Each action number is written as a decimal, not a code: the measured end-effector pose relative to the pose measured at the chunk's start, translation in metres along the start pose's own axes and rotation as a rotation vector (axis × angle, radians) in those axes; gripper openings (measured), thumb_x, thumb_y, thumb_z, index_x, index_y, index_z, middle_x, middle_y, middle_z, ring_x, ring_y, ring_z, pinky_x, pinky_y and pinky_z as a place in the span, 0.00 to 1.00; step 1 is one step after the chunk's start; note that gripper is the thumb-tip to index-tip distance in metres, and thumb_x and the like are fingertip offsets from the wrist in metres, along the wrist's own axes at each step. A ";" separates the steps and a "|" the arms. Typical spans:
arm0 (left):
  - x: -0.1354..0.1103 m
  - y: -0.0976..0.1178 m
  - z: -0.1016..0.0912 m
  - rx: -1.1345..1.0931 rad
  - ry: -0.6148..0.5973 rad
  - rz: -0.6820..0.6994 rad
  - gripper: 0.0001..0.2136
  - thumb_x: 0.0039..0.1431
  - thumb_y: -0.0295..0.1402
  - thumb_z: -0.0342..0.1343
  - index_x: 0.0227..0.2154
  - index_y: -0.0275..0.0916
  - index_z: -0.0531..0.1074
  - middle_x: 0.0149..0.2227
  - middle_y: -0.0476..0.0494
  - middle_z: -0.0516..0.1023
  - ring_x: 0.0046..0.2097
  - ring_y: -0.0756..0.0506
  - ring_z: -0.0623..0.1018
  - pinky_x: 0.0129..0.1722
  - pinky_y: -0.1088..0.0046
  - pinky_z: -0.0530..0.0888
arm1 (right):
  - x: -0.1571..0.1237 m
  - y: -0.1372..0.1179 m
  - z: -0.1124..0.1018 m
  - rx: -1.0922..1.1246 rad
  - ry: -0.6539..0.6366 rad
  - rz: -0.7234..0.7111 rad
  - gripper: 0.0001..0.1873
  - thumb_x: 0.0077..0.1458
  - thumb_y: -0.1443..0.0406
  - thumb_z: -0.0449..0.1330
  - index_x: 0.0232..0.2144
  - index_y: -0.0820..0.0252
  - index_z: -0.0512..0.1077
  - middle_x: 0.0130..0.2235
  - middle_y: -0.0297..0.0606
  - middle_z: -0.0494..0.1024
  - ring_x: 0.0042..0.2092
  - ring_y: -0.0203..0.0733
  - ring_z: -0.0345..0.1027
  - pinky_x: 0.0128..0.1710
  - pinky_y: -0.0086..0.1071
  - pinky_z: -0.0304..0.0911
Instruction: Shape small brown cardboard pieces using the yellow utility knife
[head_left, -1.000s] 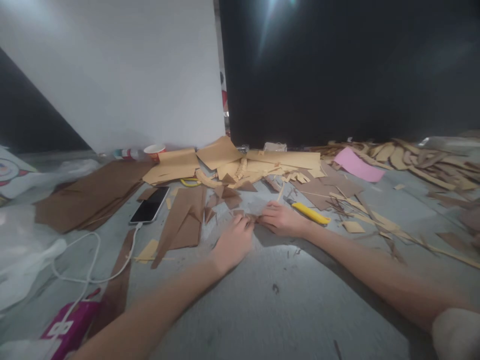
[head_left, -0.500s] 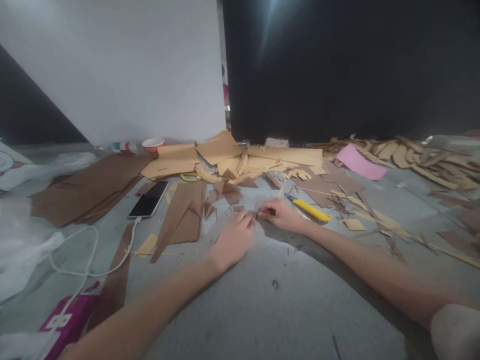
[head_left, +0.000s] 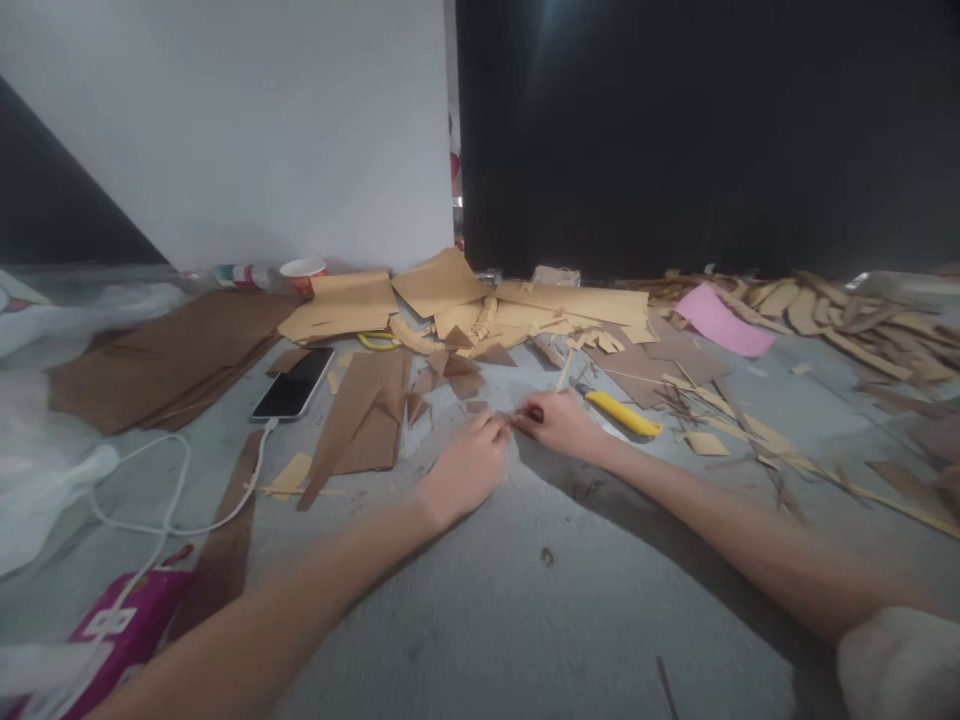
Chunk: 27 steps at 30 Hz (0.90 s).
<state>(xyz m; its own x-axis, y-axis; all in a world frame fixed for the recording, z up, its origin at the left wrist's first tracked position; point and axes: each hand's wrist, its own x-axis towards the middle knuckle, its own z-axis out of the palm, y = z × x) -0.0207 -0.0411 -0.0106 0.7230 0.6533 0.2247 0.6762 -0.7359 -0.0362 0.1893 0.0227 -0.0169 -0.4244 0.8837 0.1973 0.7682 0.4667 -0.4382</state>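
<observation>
My left hand (head_left: 469, 465) and my right hand (head_left: 561, 425) meet low over the grey surface, fingertips almost touching. Both are closed in a pinch on a small brown paper piece (head_left: 511, 420), mostly covered by the fingers. A thin tan strip (head_left: 565, 370) sticks up behind my right hand; whether that hand holds it I cannot tell. Just right of this hand lies a yellow utility knife (head_left: 624, 413). Beyond my left hand are several brown paper scraps (head_left: 461, 375), and folded brown paper (head_left: 367, 420) lies to its left.
A phone (head_left: 292, 385) on a white cable (head_left: 184, 480) lies at left, near a magenta box (head_left: 127, 620). Tan sheets (head_left: 442, 285), a paper cup (head_left: 304, 277) and a pink sheet (head_left: 724, 320) lie along the back. Curved tan strips (head_left: 847, 320) are heaped at right.
My view has shifted slightly, so the things at left appear a little higher and farther left. Both hands stay together at the small brown piece, with only slight finger movement.
</observation>
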 end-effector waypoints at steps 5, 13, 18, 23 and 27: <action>0.002 0.000 0.000 -0.031 0.034 -0.007 0.15 0.67 0.21 0.49 0.50 0.32 0.78 0.51 0.32 0.80 0.56 0.36 0.75 0.64 0.55 0.69 | 0.000 -0.003 -0.001 -0.035 -0.005 0.018 0.15 0.64 0.58 0.66 0.27 0.59 0.76 0.25 0.32 0.77 0.29 0.38 0.69 0.40 0.37 0.52; 0.001 0.002 -0.003 -0.075 0.035 -0.038 0.16 0.67 0.22 0.49 0.54 0.30 0.76 0.55 0.31 0.78 0.56 0.36 0.74 0.63 0.55 0.70 | 0.000 -0.001 -0.002 -0.054 -0.020 -0.017 0.15 0.66 0.59 0.64 0.27 0.58 0.76 0.25 0.32 0.77 0.28 0.38 0.68 0.37 0.35 0.50; 0.000 0.004 -0.006 -0.115 0.024 -0.048 0.18 0.66 0.21 0.49 0.55 0.35 0.76 0.55 0.33 0.78 0.57 0.35 0.73 0.61 0.53 0.71 | -0.005 -0.001 0.002 -0.092 0.050 -0.073 0.12 0.68 0.60 0.63 0.32 0.58 0.75 0.27 0.33 0.79 0.31 0.40 0.70 0.41 0.37 0.51; 0.000 0.003 -0.006 -0.098 0.006 -0.075 0.15 0.68 0.22 0.49 0.50 0.35 0.78 0.52 0.35 0.77 0.56 0.36 0.73 0.60 0.56 0.71 | -0.017 0.005 0.000 -0.248 0.154 -0.456 0.13 0.75 0.62 0.55 0.41 0.59 0.78 0.35 0.40 0.81 0.35 0.42 0.71 0.46 0.40 0.53; 0.000 0.002 -0.004 -0.114 0.009 -0.092 0.17 0.69 0.22 0.48 0.53 0.34 0.77 0.51 0.36 0.77 0.56 0.37 0.72 0.60 0.58 0.71 | -0.020 0.009 -0.007 -0.223 0.127 -0.617 0.19 0.74 0.65 0.54 0.31 0.59 0.79 0.27 0.38 0.78 0.30 0.40 0.67 0.42 0.39 0.54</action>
<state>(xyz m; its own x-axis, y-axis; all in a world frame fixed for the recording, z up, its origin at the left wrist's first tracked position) -0.0199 -0.0434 -0.0073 0.6570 0.7177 0.2309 0.7188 -0.6886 0.0952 0.2081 0.0090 -0.0190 -0.7682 0.4435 0.4617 0.4894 0.8718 -0.0231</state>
